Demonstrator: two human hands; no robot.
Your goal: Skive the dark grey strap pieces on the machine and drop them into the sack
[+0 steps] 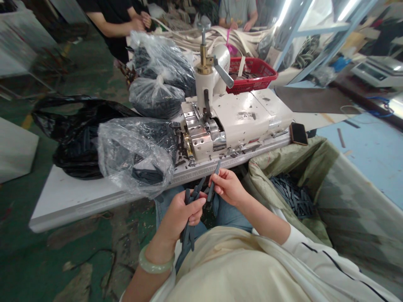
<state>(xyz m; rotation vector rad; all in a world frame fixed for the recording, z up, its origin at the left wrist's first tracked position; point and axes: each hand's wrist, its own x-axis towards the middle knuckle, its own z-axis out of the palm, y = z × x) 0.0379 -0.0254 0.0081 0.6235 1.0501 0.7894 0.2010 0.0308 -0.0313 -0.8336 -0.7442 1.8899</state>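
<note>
My left hand (189, 209) is closed around a bunch of dark grey strips (188, 235), whose ends stick out above and below the fingers. Between thumb and fingers, my right hand (228, 184) pinches a single dark strip (214, 180), tilted upward. Both hands are close together over my lap, just in front of the table edge. Beyond them stands a cream leather skiving machine (252, 113) with a metal feed area (201, 136), and dark scraps lie around its base. Neither hand touches the machine.
Clear plastic bags (135, 151) of dark strips and a black bag (78, 138) sit left of the machine. At right, a green sack (261, 167) holds many strips. A phone (298, 133) lies at the table edge; a red basket (252, 84) stands behind. Two people work across.
</note>
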